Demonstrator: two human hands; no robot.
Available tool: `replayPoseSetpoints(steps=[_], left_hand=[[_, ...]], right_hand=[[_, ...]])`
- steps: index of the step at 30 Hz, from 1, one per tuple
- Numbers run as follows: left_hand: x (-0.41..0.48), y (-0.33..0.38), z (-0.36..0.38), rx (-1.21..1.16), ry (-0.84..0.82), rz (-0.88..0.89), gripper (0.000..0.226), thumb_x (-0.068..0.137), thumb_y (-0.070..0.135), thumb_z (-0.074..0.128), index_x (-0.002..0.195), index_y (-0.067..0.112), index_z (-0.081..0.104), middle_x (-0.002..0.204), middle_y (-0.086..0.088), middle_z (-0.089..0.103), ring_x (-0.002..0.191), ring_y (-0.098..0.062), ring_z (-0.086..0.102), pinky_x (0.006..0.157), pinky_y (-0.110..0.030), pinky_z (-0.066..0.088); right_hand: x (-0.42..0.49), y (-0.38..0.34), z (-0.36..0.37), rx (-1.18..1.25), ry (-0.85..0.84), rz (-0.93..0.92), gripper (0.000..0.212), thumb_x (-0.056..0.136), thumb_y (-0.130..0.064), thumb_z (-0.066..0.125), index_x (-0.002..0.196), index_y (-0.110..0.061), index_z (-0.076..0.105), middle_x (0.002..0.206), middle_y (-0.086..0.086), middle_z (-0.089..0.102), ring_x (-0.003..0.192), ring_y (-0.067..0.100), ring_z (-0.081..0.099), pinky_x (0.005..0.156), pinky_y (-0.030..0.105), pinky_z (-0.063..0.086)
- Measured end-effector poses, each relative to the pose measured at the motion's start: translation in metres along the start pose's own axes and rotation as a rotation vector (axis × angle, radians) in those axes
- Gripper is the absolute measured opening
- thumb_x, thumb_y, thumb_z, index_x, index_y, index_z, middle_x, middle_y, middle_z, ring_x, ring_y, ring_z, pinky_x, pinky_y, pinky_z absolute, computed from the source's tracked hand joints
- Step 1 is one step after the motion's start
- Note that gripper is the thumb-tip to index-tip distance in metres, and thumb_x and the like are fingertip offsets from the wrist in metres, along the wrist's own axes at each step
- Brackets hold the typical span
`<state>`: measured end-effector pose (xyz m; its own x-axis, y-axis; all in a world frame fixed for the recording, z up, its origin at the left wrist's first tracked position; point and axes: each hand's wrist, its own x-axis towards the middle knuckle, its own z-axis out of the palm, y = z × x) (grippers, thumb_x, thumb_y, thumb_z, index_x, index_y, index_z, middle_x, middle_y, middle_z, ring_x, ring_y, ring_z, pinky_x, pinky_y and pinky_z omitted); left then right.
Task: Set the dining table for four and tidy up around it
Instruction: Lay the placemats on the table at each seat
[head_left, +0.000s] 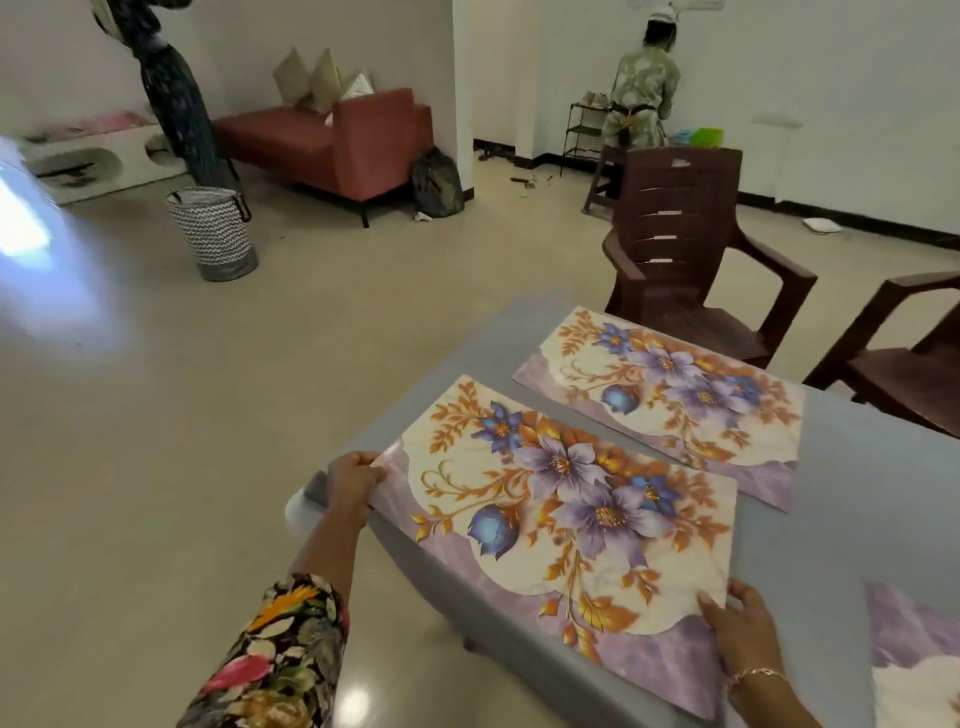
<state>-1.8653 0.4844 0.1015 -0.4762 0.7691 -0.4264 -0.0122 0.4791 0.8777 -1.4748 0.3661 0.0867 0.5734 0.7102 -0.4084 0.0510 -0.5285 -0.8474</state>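
While lying flat along the left edge of the grey bench, caught at both ends: floral placemat stretched between the two hands, its far left corner pinched under the curled fingers of the left hand, its near right corner gripped by the right hand with fingertips on top. Just beyond, apart by a strip of bare bench, a second placemat of the same print, lying parallel; at the right border, cut off, part of a third placemat. Past the bench, two brown plastic chairs, then a zigzag laundry basket on the floor, a red sofa and a person at the far wall.
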Motion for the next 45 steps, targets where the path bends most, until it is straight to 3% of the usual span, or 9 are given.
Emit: replayPoseSetpoints(steps=[4, 8, 10, 14, 18, 23, 35, 40, 45], left_hand=[[0.031, 0.009, -0.008, 0.126, 0.000, 0.103, 0.015, 0.084, -0.002, 0.058, 0.098, 0.002, 0.062, 0.102, -0.018, 0.064, 0.089, -0.025, 0.055, 0.069, -0.030, 0.043], [0.034, 0.010, -0.006, 0.952, 0.130, 0.440, 0.039, 0.092, 0.023, 0.051, 0.129, 0.011, 0.049, 0.128, -0.013, 0.050, 0.120, -0.029, 0.044, 0.096, -0.035, 0.037], [0.024, -0.003, 0.005, 1.126, 0.005, 0.622, 0.050, 0.093, 0.040, 0.043, 0.136, 0.014, 0.042, 0.139, -0.012, 0.042, 0.130, -0.029, 0.035, 0.105, -0.037, 0.029], [-0.001, -0.037, 0.027, 1.310, -0.379, 0.629, 0.078, 0.089, 0.065, 0.031, 0.150, 0.026, 0.005, 0.158, -0.007, -0.008, 0.145, -0.028, -0.010, 0.116, -0.045, -0.003], [0.004, -0.042, 0.031, 1.366, -0.408, 0.654, 0.114, 0.053, 0.091, -0.013, 0.149, 0.029, -0.011, 0.155, -0.007, -0.023, 0.143, -0.029, -0.022, 0.113, -0.048, -0.012], [0.017, -0.039, 0.022, 1.334, -0.438, 0.668, 0.117, 0.049, 0.094, -0.011, 0.149, 0.032, -0.010, 0.156, -0.006, -0.022, 0.142, -0.028, -0.023, 0.113, -0.050, -0.011], [0.018, -0.039, 0.010, 1.354, -0.431, 0.677, 0.086, 0.084, 0.072, 0.029, 0.148, 0.032, -0.012, 0.156, -0.006, -0.022, 0.143, -0.027, -0.022, 0.112, -0.053, -0.011], [0.017, -0.039, 0.008, 1.353, -0.433, 0.677, 0.086, 0.085, 0.072, 0.028, 0.148, 0.031, -0.013, 0.155, -0.006, -0.023, 0.142, -0.027, -0.023, 0.112, -0.053, -0.012], [0.018, -0.041, 0.006, 1.338, -0.452, 0.693, 0.122, 0.041, 0.091, -0.025, 0.147, 0.032, -0.015, 0.155, -0.005, -0.024, 0.143, -0.027, -0.021, 0.112, -0.053, -0.011]], right_hand=[[-0.001, -0.007, 0.028, -0.225, -0.025, -0.045, 0.038, 0.082, 0.006, 0.061, 0.117, 0.011, 0.050, 0.107, 0.028, 0.060, 0.087, 0.030, 0.054, 0.066, 0.032, 0.044], [-0.010, -0.011, 0.041, -0.736, 0.050, -0.193, 0.047, 0.072, -0.014, 0.071, 0.109, 0.011, 0.059, 0.104, 0.036, 0.057, 0.095, 0.047, 0.057, 0.077, 0.043, 0.047], [-0.016, -0.001, 0.049, -0.935, 0.094, -0.413, 0.047, 0.076, -0.022, 0.069, 0.112, 0.006, 0.056, 0.106, 0.037, 0.057, 0.094, 0.050, 0.057, 0.076, 0.056, 0.052], [-0.025, 0.024, 0.065, -1.180, 0.017, -0.757, 0.066, 0.091, -0.062, 0.007, 0.135, -0.021, 0.033, 0.117, 0.024, 0.062, 0.098, 0.046, 0.062, 0.065, 0.052, 0.053], [-0.027, 0.028, 0.081, -1.235, -0.109, -0.668, 0.063, 0.092, -0.061, 0.005, 0.147, -0.033, 0.003, 0.119, 0.019, 0.063, 0.098, 0.042, 0.064, 0.067, 0.056, 0.051], [-0.037, 0.019, 0.088, -1.261, -0.111, -0.616, 0.062, 0.092, -0.060, 0.005, 0.146, -0.031, 0.010, 0.118, 0.021, 0.063, 0.099, 0.043, 0.063, 0.069, 0.057, 0.051], [-0.049, 0.022, 0.095, -1.375, -0.107, -0.599, 0.064, 0.094, -0.058, 0.005, 0.132, -0.019, 0.037, 0.120, 0.021, 0.061, 0.102, 0.043, 0.062, 0.072, 0.057, 0.050], [-0.047, 0.024, 0.097, -1.336, -0.085, -0.642, 0.062, 0.094, -0.058, 0.006, 0.138, -0.022, 0.028, 0.126, 0.020, 0.057, 0.108, 0.042, 0.059, 0.077, 0.057, 0.049], [-0.047, 0.027, 0.094, -1.319, -0.079, -0.656, 0.064, 0.095, -0.056, 0.006, 0.135, -0.018, 0.037, 0.128, 0.021, 0.056, 0.111, 0.042, 0.057, 0.080, 0.055, 0.049]])
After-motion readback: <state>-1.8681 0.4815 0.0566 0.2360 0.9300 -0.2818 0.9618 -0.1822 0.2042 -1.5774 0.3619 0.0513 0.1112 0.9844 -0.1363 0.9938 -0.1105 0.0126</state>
